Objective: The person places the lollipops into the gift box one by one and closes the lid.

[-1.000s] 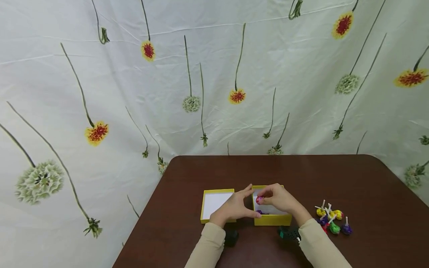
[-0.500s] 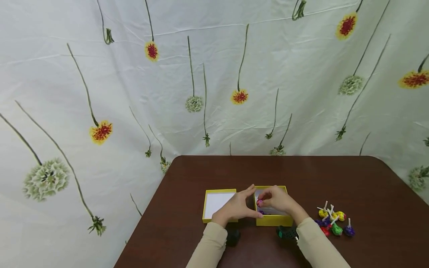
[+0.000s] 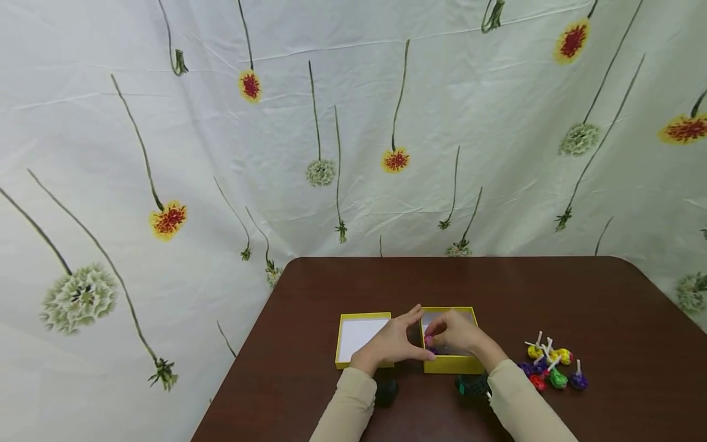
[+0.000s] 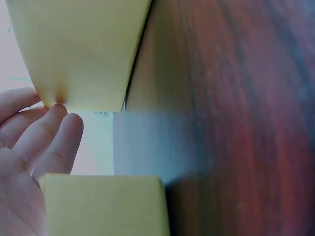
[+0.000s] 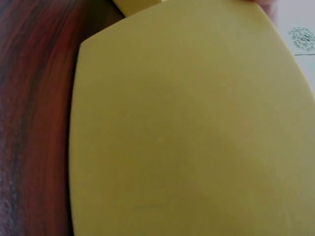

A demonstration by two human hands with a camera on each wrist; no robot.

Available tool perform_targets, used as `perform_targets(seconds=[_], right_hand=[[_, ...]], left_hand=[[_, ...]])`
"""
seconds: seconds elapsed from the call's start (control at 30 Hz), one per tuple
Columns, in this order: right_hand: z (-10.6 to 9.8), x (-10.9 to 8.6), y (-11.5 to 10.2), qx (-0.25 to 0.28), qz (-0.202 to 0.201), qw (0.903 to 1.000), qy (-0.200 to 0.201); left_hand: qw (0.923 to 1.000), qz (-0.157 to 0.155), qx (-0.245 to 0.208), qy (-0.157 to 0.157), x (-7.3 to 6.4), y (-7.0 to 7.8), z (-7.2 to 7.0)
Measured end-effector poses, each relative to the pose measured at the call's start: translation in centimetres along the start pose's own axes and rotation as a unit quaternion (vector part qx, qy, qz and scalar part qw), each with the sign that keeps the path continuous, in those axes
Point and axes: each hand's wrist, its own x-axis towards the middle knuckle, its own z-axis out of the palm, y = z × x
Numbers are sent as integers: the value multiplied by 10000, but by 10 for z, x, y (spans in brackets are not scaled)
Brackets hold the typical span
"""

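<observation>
Head view: the right hand (image 3: 455, 331) reached down into a yellow box (image 3: 452, 366), its thumb and fingers pinching a pink lollipop (image 3: 428, 340) just inside the wall nearest the left hand (image 3: 389, 341). Just below the pinched candy sat a purple lollipop (image 3: 434, 352). The left hand was spread, grasping nothing, thumb and forefinger reaching toward that wall's two corners. A yellow lid (image 3: 353, 336) lay to its left, partly under its wrist. To the right of the right wrist lay loose lollipops (image 3: 559, 380) on the table (image 3: 309, 294). The pinched candy's stick was hidden; if it stuck out, it could have snagged on the rim. A forearm swinging outward could have scattered the pile.

Left wrist view: extended fingertips met the box's edge, with what was probably the lid nearer the palm. Uneven pressure there might have skewed the box; a dropping wrist might have nudged the lid.

Right wrist view: a yellow wall filled most of it, so the pinch could not be told from here; bumping that wall might have shifted the box.
</observation>
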Motion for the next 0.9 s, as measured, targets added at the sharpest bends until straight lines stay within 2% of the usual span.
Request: perform_targets(seconds=[0.33,0.57,0.9], right_hand=[[2,2,2,-296,-66,9992,-247],[2,1,1,-256,-127,9991,-312],[-1,-2,-2,40,169,9996,-222]], left_hand=[[10000,29,23,23,0,0,-1],[10000,-30,-10,30,1,-1,-1],[10000,11,42,12,1,-4,0]])
